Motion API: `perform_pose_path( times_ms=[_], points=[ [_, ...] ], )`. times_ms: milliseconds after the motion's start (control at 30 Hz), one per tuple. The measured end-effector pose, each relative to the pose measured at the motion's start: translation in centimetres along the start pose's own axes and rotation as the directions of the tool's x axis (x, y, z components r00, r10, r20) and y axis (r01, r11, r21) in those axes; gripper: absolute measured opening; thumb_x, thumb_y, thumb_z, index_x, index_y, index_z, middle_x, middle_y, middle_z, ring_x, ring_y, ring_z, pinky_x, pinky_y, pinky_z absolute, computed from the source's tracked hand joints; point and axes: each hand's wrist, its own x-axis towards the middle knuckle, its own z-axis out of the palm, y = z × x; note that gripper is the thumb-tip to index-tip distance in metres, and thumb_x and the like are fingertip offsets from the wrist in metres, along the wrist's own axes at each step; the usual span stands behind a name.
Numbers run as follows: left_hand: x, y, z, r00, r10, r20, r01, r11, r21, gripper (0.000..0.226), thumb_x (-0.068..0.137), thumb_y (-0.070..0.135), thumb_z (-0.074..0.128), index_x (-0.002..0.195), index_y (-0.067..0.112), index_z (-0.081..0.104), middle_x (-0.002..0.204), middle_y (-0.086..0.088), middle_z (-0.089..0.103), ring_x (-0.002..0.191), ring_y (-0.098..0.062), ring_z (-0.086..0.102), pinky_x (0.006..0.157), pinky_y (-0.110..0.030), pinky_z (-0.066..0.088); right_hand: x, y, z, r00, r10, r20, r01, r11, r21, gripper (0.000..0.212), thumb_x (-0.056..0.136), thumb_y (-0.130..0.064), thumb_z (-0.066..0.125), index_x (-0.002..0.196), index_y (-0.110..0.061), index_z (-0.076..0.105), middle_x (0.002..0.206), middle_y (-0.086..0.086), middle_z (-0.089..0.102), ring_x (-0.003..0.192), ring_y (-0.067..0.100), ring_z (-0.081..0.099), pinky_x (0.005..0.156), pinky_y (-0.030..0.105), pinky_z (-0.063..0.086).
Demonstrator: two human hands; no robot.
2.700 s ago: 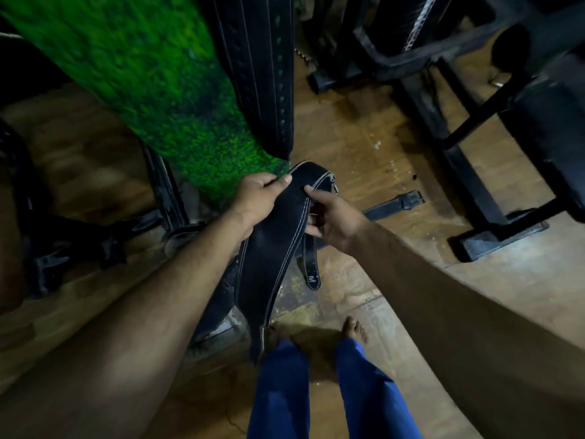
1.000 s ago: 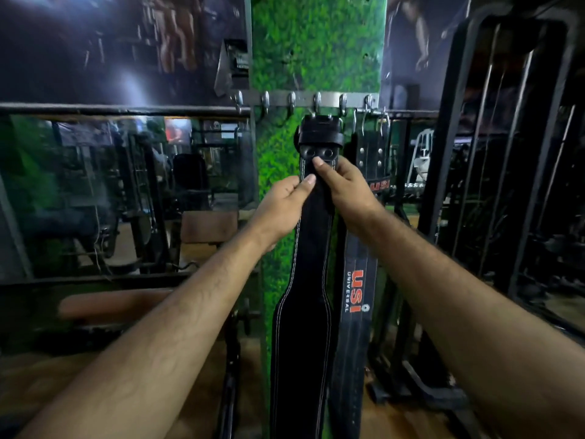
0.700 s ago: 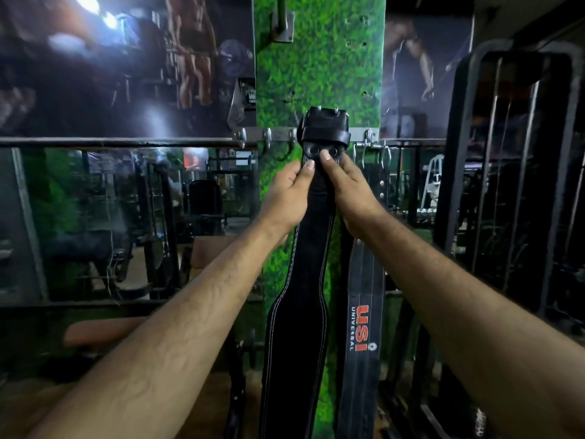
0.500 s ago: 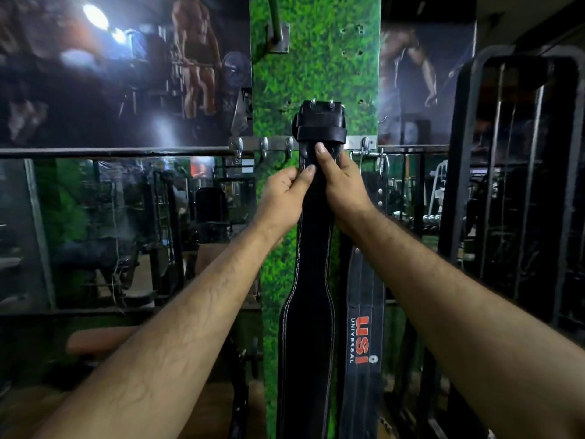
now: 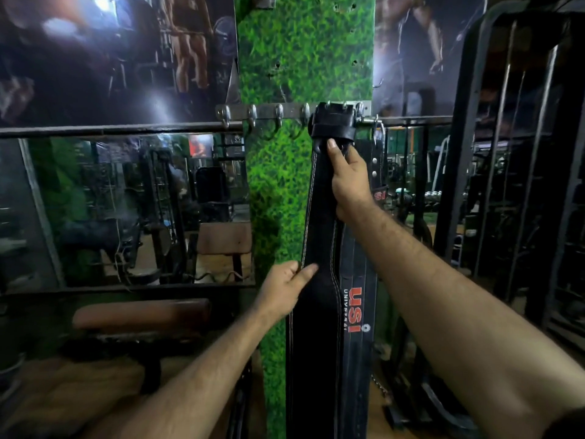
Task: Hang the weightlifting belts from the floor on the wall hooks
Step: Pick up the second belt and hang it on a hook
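Hanging step: the black belt (image 5: 319, 236) hangs from the hook rail (image 5: 269, 111), beside the lettered belt (image 5: 356, 312). Your right hand (image 5: 348, 182) grips its top; your left hand (image 5: 281, 288) pinches its edge. Confirm seating, then release.

Four bare hooks (image 5: 278, 114) on the rail's left side sit open to reach over the green panel (image 5: 304, 52), while the black belt (image 5: 319, 217) and USI belt (image 5: 356, 308) crowd the right end, a machine frame (image 5: 468, 122) closing beyond.
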Motion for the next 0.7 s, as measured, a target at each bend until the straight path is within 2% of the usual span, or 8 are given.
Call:
perform_pose_path(
  times_ms=[100,167,233,267,300,400,500,700],
  points=[
    [0.4,0.1,-1.7,0.972,-0.092,0.215,0.045,0.976,0.215,0.050,0.097,0.037,0.064,0.062,0.027,0.030,0.050,0.014,0.024,0.045,-0.006,0.023,0.053,-0.032,0.019,-0.3,0.2,-0.7,1.000,0.025,0.007,-0.025,1.000,0.012,0.028,0.098,-0.037,0.062,0.112,-0.013,0.067,0.100,0.008,0.073,0.094,0.025,0.069,0.097,0.057,0.054],
    [2.2,3.0,-2.9,0.968,-0.079,0.239,0.025,0.975,0.220,0.039,0.098,0.041,0.061,0.066,0.024,0.044,0.050,0.011,0.044,0.044,-0.008,0.038,0.052,-0.032,0.026,-0.3,0.5,-0.7,0.998,0.030,0.051,-0.031,0.999,0.015,0.020,0.099,-0.034,0.061,0.105,-0.017,0.067,0.091,0.004,0.073,0.086,0.021,0.068,0.091,0.053,0.056],
    [5.0,6.7,-3.7,0.994,-0.026,0.106,0.023,0.999,0.031,0.031,0.103,0.041,0.051,0.099,0.015,0.067,0.092,0.001,0.077,0.073,-0.009,0.068,0.063,-0.033,0.049,-0.5,0.6,-0.2,0.996,0.037,0.083,-0.038,0.999,0.009,0.019,0.100,-0.032,0.060,0.102,-0.014,0.066,0.080,0.000,0.070,0.075,0.016,0.065,0.076,0.040,0.058],
    [6.3,8.5,-3.9,1.000,0.009,0.028,-0.008,0.999,-0.043,0.036,0.105,0.041,0.047,0.114,0.013,0.067,0.110,-0.003,0.075,0.089,-0.001,0.066,0.074,-0.033,0.055,-0.5,0.8,0.0,0.995,0.038,0.089,-0.039,0.999,0.011,0.018,0.101,-0.030,0.059,0.101,-0.013,0.066,0.077,0.000,0.068,0.071,0.015,0.063,0.070,0.035,0.055],
    [7.3,9.7,-3.9,0.997,0.075,-0.034,-0.076,0.996,-0.052,0.036,0.106,0.040,0.045,0.114,0.013,0.067,0.108,-0.002,0.074,0.079,0.000,0.064,0.077,-0.030,0.055,-0.5,0.9,0.2,0.995,0.027,0.093,-0.029,0.999,0.021,0.017,0.102,-0.028,0.059,0.100,-0.013,0.065,0.077,0.001,0.066,0.071,0.015,0.061,0.069,0.032,0.053],
    [8.2,9.8,-2.6,0.963,0.227,-0.144,-0.220,0.973,0.065,0.032,0.105,0.034,0.049,0.080,0.014,0.052,0.067,0.002,0.047,0.059,-0.008,0.040,0.057,-0.032,0.036,0.0,0.6,0.9,0.998,-0.009,0.059,0.006,0.999,0.050,0.014,0.102,-0.026,0.058,0.095,-0.016,0.066,0.082,0.003,0.067,0.077,0.017,0.062,0.073,0.033,0.053],
    [5.9,5.8,-0.4,0.971,0.179,-0.160,-0.182,0.983,-0.004,0.038,0.105,0.027,0.052,0.070,0.022,0.037,0.063,0.007,0.029,0.053,-0.002,0.026,0.052,-0.027,0.024,0.9,0.3,0.7,0.997,-0.079,-0.012,0.080,0.995,0.053,0.012,0.100,-0.028,0.061,0.095,-0.019,0.067,0.086,0.002,0.070,0.081,0.017,0.065,0.079,0.038,0.055],
    [0.9,-2.3,0.1,0.997,-0.048,0.054,0.042,0.994,0.100,0.046,0.101,0.031,0.057,0.067,0.023,0.029,0.061,0.008,0.023,0.047,-0.003,0.024,0.051,-0.028,0.021,-0.1,3.5,-0.4,0.997,-0.039,-0.073,0.041,0.999,0.023,0.015,0.096,-0.032,0.063,0.092,-0.019,0.068,0.087,0.003,0.071,0.083,0.018,0.065,0.081,0.039,0.054]
  ],
)
